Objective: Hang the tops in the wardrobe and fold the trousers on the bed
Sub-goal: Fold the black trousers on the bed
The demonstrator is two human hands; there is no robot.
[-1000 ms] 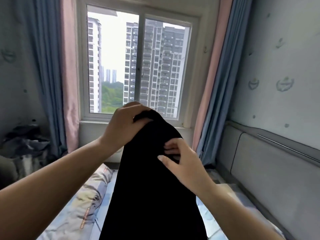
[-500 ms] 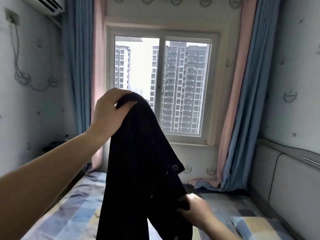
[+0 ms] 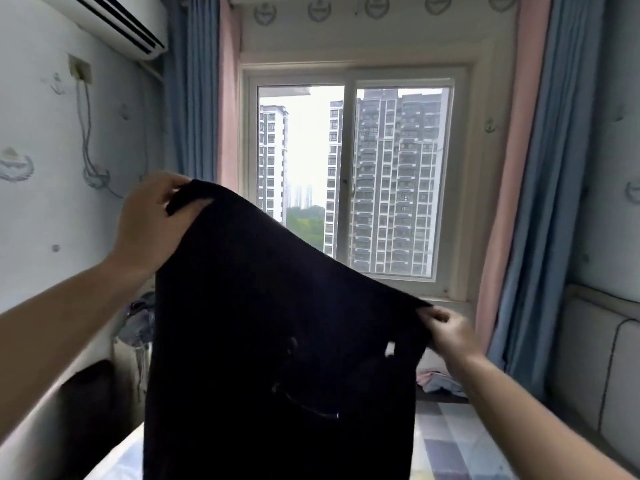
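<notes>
One dark garment, taken for trousers (image 3: 277,341), held up mid-frame, top edge stretched on a slant from upper left down to right, body hanging out of the bottom of frame. Left hand (image 3: 152,220) high at left centre, fingers curled over one corner, thumb pinching cloth. Right hand (image 3: 450,332) lower at right centre, fingertips nipping the opposite corner. Pocket stitching faintly seen at lower centre; waistband or hem, cannot tell.

Risks, as judged:
- Thin pinch at right corner; likely to slip under the cloth's hanging weight, dropping that side.
- Uneven hand heights; legs apt to fall out of line, giving a crooked fold.
- Lower part out of view; may drag or bunch on bed (image 3: 460,441) at bottom right when laid.
- Small garment (image 3: 438,382) lying at right, under the window (image 3: 353,181); could be caught beneath if not avoided.

Air conditioner (image 3: 114,26) at upper left, curtains (image 3: 540,188) either side, well apart from the work.
</notes>
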